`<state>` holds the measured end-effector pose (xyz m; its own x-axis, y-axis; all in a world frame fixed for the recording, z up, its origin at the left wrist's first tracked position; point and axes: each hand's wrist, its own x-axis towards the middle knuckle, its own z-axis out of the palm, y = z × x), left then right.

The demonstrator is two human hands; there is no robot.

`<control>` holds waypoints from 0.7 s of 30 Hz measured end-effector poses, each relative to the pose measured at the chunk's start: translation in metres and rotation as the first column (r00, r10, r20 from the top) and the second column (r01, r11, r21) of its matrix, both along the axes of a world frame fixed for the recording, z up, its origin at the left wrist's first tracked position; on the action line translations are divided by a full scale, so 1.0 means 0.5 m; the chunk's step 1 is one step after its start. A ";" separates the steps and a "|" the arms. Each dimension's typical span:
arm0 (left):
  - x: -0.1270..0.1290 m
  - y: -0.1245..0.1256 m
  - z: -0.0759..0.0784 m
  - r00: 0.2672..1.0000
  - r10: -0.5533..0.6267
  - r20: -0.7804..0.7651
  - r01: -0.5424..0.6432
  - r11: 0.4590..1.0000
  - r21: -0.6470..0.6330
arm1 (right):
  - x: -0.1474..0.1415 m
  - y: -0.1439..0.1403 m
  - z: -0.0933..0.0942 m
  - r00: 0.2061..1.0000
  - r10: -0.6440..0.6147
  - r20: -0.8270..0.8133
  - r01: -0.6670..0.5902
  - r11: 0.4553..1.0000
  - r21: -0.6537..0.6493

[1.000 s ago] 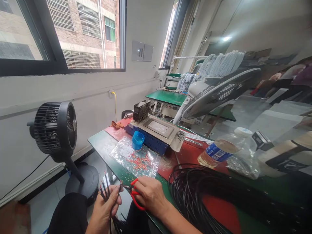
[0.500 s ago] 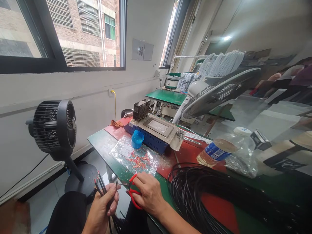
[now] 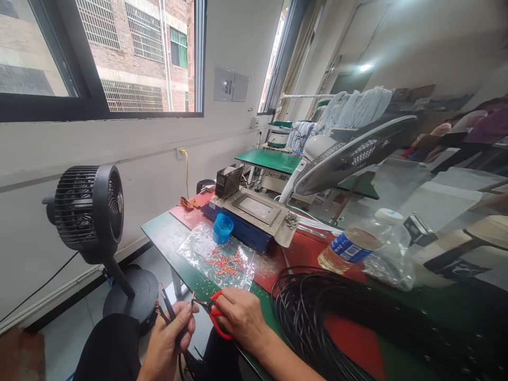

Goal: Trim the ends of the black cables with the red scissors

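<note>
Several black cables [image 3: 169, 302] are pinched in my left hand [image 3: 174, 330], their stripped ends with red and pale wires pointing up. One cable end sticks up between thumb and fingertips, with its inner wires bared. My right hand [image 3: 240, 317] is wrapped round red-handled scissors [image 3: 220, 324]. The blades point left and reach that cable end; whether they are fully closed on it I cannot tell. Just beyond the hands lies a clear plastic bag [image 3: 190, 246] strewn with small red and pale scraps [image 3: 226, 262]. A blue cup [image 3: 223, 228] stands on the bag.
A blue soldering pot [image 3: 246, 227] with a small fan sits on the table behind the bag. Coiled black cable [image 3: 301, 317] covers the right side. Plastic bottles [image 3: 351, 246] stand beyond it. A black floor fan [image 3: 91, 211] is at left, a white fan [image 3: 349, 156] behind.
The scissor handles have drawn closer together, and the blades sit nearer the cable end. Its inner wires now show bare above the fingertips. The view has shifted slightly.
</note>
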<state>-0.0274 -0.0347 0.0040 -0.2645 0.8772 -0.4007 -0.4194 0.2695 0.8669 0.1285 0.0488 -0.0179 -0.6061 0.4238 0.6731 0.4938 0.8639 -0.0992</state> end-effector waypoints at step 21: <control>0.030 0.041 -0.033 0.979 -0.190 -0.074 0.193 0.981 0.034 | -0.015 -0.004 0.015 0.749 -0.254 -0.612 -0.620 0.057 -0.782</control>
<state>-0.0126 -0.0140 -0.0127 -0.1164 0.9297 -0.3495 -0.3013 0.3023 0.9044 0.1212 0.0468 -0.0104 -0.5597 0.8278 -0.0377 -0.1894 -0.1721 -0.9667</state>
